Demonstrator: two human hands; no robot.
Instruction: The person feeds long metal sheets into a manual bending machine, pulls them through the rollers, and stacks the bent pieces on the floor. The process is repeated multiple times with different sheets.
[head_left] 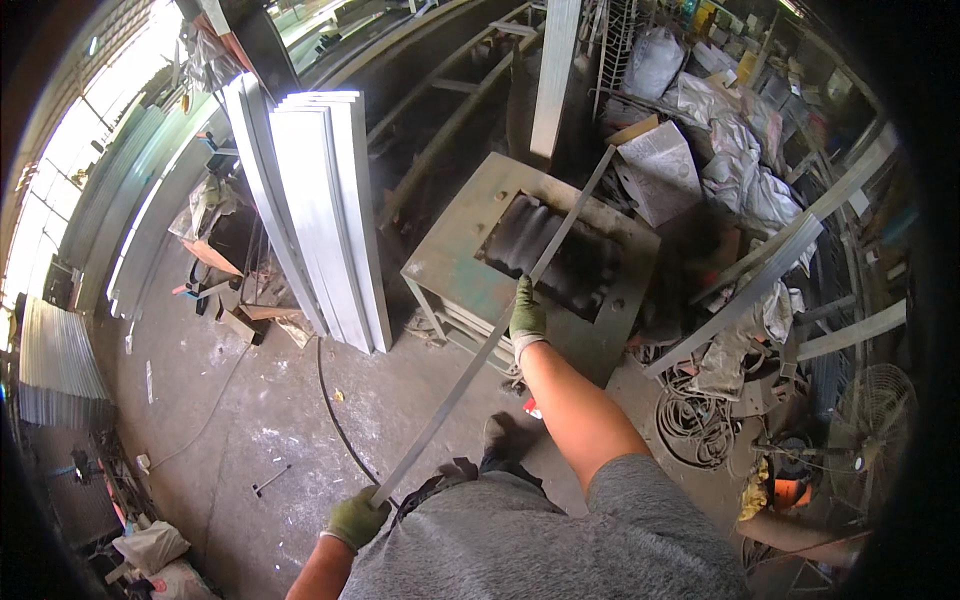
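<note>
A long, thin, flat metal bar (pixel 440 415) runs slantwise from beside my waist up to the far right. My gloved left hand (pixel 358 520) is closed round its near end. Further along, my gloved right hand (pixel 527 318), arm stretched forward, grips it near the middle. The bar's far part passes over a worn green-grey metal machine (pixel 455 235). Dark, ridged roller-like parts (pixel 550 258) show in the machine's top opening. Whether the bar touches the machine, I cannot tell.
White metal lengths (pixel 325 220) stand upright left of the machine. A cable (pixel 335 410) crosses the floor. Right are slanting metal bars (pixel 740 290), coiled cable (pixel 695 425) and a fan (pixel 880 410). At lower right, another person's forearm (pixel 805 537) has a yellowish glove.
</note>
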